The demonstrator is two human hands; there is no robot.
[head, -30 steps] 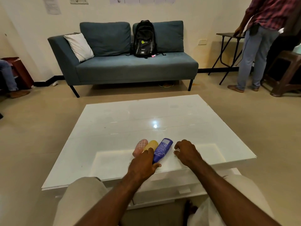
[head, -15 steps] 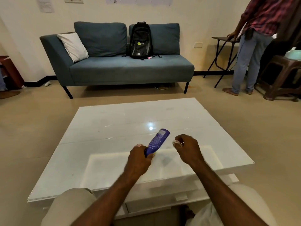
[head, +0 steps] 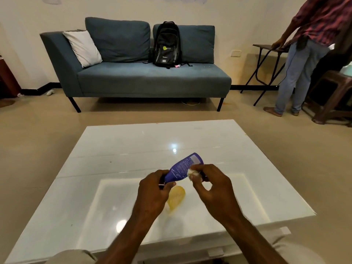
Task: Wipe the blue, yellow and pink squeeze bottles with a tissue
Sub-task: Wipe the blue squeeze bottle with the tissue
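My left hand [head: 152, 193] grips the cap end of the blue squeeze bottle [head: 182, 167] and holds it tilted above the white glossy table [head: 123, 145]. Pinched in the fingers of my right hand [head: 211, 189] is a small white tissue [head: 193, 173], pressed against the bottle's side. The yellow squeeze bottle [head: 176, 200] lies flat on the table just below my hands, partly covered by my left hand. The pink bottle is hidden from view.
A blue-grey sofa [head: 137, 73] with a white cushion [head: 82, 47] and a black backpack [head: 166, 44] stands beyond the table. At the far right a person [head: 304, 54] in a checked shirt stands by a folding table [head: 270, 48] and a brown stool [head: 335, 96].
My left hand lifted the blue bottle off the table and away from the other two. My right hand moved in and brought the tissue against the bottle.
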